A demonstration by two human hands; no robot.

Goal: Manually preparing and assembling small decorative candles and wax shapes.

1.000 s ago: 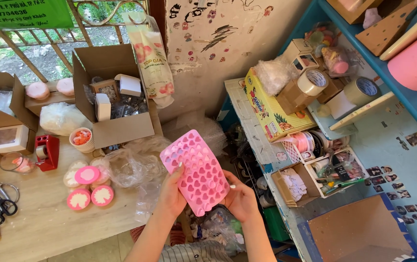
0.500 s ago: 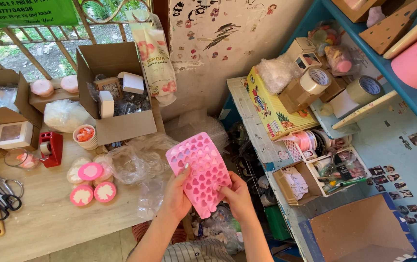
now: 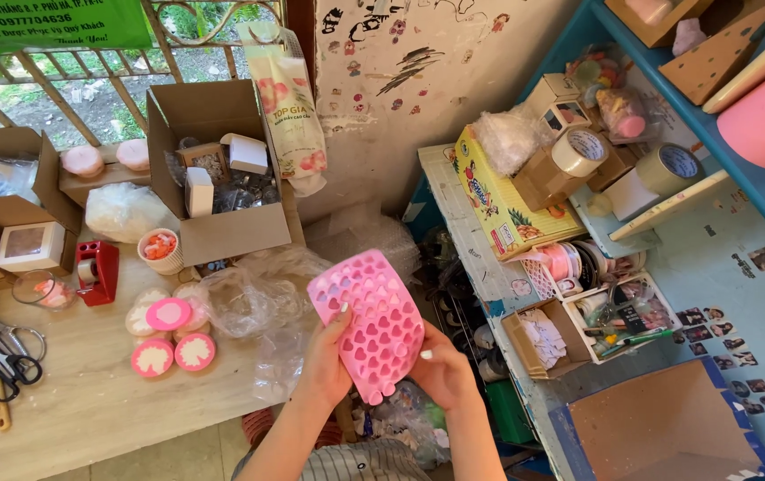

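Mould: a pink silicone mould with rows of heart-shaped cavities, held up in the air tilted, its cavity face toward the camera; it hangs just beside the right edge of the wooden table, over the gap between that table and the blue shelving
Left hand: left hand grasps the mould's lower left edge, thumb laid on the cavity face, fingers behind
Right hand: right hand grasps the mould's lower right edge, thumb on the front; the fingers are curled behind, out of sight
Cavities: as far as can be seen they look empty; nothing poured in, nothing pressed out
Done so far, by my reading: the mould is picked up and held clear of the table by both hands; no more than that
Left to do, by my reading: whatever filling, flexing or emptying the mould is meant for has not started
On the table: round pink-and-white soaps left of the mould; crumpled clear plastic between them and the mould; a red tape dispenser and scissors further left
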